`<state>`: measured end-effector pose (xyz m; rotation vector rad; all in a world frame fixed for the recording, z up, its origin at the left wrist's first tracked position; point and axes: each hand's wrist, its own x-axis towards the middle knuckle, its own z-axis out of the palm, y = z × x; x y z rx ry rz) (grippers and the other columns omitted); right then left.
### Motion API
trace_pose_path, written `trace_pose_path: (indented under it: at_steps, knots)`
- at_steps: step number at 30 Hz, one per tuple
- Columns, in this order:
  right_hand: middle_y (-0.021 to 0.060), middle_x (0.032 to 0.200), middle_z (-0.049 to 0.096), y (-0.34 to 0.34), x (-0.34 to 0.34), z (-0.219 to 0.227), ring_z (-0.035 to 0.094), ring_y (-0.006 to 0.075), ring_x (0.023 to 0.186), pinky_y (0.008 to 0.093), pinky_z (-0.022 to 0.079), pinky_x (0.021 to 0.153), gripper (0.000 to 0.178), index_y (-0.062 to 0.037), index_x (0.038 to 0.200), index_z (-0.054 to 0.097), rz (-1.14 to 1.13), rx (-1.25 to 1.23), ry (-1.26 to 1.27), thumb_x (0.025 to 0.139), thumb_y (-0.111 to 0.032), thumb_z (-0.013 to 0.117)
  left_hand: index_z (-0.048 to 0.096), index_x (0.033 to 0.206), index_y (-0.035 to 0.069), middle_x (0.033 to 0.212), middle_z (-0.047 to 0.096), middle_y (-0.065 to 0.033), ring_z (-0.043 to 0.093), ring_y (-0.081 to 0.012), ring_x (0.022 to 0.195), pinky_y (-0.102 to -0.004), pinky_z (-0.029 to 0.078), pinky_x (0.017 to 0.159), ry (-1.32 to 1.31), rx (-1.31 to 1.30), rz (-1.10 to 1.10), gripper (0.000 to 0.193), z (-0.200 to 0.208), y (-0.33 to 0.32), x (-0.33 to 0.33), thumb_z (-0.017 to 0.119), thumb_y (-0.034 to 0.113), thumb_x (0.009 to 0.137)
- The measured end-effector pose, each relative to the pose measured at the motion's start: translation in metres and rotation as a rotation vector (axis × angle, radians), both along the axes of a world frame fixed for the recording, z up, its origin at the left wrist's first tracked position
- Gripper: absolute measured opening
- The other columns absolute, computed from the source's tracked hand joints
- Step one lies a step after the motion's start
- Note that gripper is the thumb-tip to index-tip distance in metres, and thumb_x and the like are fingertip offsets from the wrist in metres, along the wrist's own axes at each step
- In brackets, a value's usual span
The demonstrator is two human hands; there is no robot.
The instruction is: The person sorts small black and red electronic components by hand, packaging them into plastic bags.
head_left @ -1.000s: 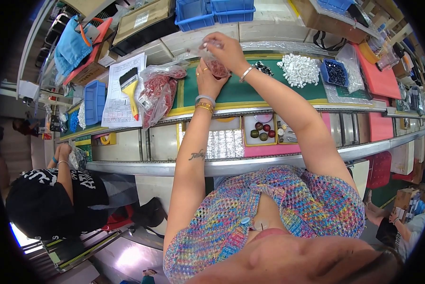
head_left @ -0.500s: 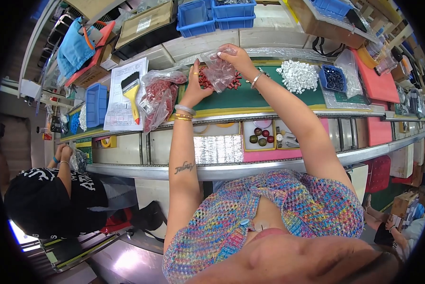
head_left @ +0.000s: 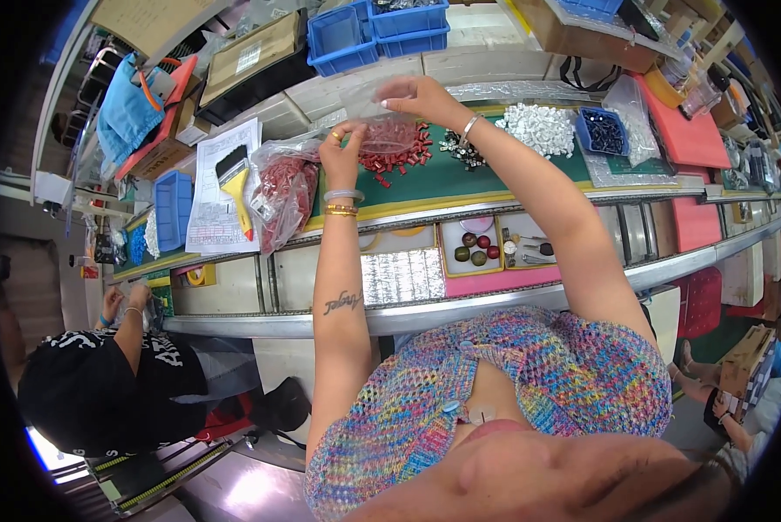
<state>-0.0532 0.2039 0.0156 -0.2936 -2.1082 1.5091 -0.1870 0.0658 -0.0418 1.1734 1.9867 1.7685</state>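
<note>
Between my two hands a clear plastic bag (head_left: 392, 137) is stretched over the green mat. My left hand (head_left: 341, 146) pinches its left side between thumb and fingers. My right hand (head_left: 422, 97) has its fingers closed on the bag's upper part, partly blurred. Below and partly behind the bag lies a pile of small red parts (head_left: 397, 162); some show through the film. Beside my right wrist are small black and silver parts (head_left: 462, 150). A larger bag of red parts (head_left: 283, 196) slumps left of my left hand.
White parts (head_left: 538, 130) lie in a heap to the right, beside a blue bin of dark parts (head_left: 603, 132). A yellow-handled brush (head_left: 235, 188) rests on printed paper (head_left: 201, 213) at left. Blue bins (head_left: 342, 39) stand behind. Another person (head_left: 112, 378) sits at lower left.
The bag has gone from crumpled and hanging over the red parts to spread out between my hands. My left hand has moved left, and more of the red pile shows.
</note>
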Motion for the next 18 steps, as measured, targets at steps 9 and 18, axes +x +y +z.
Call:
trace_pose_path:
  at_steps: [9, 18]
  knots:
    - [0.0006, 0.083, 0.062, 0.025, 0.090, 0.027, 0.051, 0.0065, 0.073, 0.0204, 0.041, 0.062, 0.022, -0.0037, 0.089, 0.059, -0.344, -0.099, 0.194, 0.083, -0.023, 0.051, 0.054, 0.106, 0.007, 0.113, 0.050, -0.0057, 0.036, -0.0269, 0.114, -0.0429, 0.025, 0.097, 1.212, -0.214, -0.240, 0.035, -0.014, 0.029, 0.059, 0.055, 0.026, 0.075]
    - [0.0054, 0.086, 0.061, 0.015, 0.243, -0.006, 0.051, 0.0037, 0.065, 0.0146, 0.037, 0.053, 0.021, -0.0057, 0.102, 0.053, -0.522, -0.424, 0.243, 0.085, -0.018, 0.049, 0.058, 0.100, 0.009, 0.108, 0.054, -0.0051, 0.041, -0.0251, 0.110, -0.0407, 0.029, 0.095, 1.346, -0.373, -0.258, 0.027, -0.033, 0.049, 0.048, 0.048, 0.020, 0.077]
